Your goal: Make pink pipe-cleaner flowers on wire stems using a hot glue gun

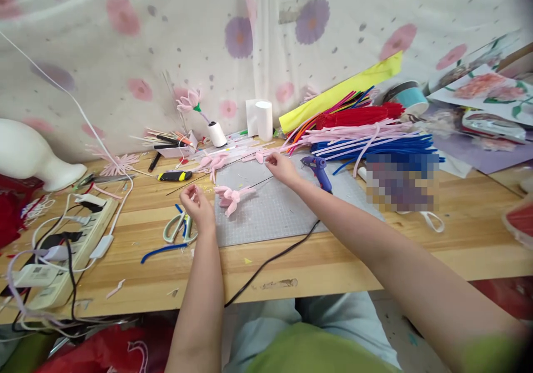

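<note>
My right hand (pixel 283 169) is closed in a pinch over the grey cutting mat (pixel 283 209), with a small pink chenille petal (pixel 259 157) at its fingertips. My left hand (pixel 197 205) is left of the mat, its fingers curled together; what they hold, if anything, is too small to make out. Between the hands lies a pink pipe-cleaner flower (pixel 230 197) on a dark wire stem that runs toward my right wrist. Further pink petals (pixel 213 162) sit behind it along another dark wire. Green-handled scissors (pixel 171 230) rest below my left hand.
A purple glue gun (pixel 318 172) lies on the mat, right of my right hand. Behind are bundled blue pipe cleaners (pixel 375 146), red ones, and a finished flower (pixel 190 102) in a white holder. A power strip (pixel 77 251) with tangled cables occupies the left. A black-yellow cutter (pixel 175 176) lies nearby.
</note>
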The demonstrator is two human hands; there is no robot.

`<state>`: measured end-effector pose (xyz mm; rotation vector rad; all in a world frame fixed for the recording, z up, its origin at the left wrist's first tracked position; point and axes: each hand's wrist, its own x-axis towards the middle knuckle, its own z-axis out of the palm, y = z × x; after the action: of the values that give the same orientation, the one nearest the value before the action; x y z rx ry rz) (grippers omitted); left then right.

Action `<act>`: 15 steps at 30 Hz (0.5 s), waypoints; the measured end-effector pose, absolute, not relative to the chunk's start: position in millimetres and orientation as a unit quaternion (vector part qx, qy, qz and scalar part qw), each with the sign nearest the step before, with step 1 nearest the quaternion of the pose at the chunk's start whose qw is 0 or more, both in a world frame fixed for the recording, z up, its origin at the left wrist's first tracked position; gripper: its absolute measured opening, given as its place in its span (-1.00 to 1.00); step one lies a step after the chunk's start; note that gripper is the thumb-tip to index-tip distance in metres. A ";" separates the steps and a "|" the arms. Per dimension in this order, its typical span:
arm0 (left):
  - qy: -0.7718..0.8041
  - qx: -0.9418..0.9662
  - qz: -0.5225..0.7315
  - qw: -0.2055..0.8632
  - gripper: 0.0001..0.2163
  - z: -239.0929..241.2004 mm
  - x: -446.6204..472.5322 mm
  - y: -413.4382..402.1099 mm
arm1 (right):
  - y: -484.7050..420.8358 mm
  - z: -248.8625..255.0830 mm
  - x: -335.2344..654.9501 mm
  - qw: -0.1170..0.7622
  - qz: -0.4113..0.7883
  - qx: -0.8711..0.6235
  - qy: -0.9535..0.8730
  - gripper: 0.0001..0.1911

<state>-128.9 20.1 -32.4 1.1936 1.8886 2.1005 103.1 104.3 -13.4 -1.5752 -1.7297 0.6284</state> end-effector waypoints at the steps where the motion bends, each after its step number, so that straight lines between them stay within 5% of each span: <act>1: 0.618 0.388 0.683 0.033 -0.80 -33.1 -132.0 19.3 | 112.6 -11.0 98.2 0.339 0.234 -0.619 -0.668 -0.85; 7: 0.698 0.373 0.611 0.008 -0.85 -26.1 -151.0 23.2 | 132.0 -17.7 55.9 0.309 0.260 -0.578 -0.709 -0.87; 12: 0.792 0.476 0.370 0.091 -0.83 -10.3 -154.5 64.2 | 115.4 -22.9 48.6 0.324 0.286 -0.558 -0.708 -0.86; 15: 0.796 0.545 0.258 0.055 -0.75 -5.4 -155.0 97.8 | 103.3 -24.0 60.3 0.337 0.296 -0.555 -0.701 -0.85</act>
<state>-155.0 97.8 -5.4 1.6535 2.4174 0.7827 60.3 103.3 -24.0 -1.4453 -1.8256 0.7720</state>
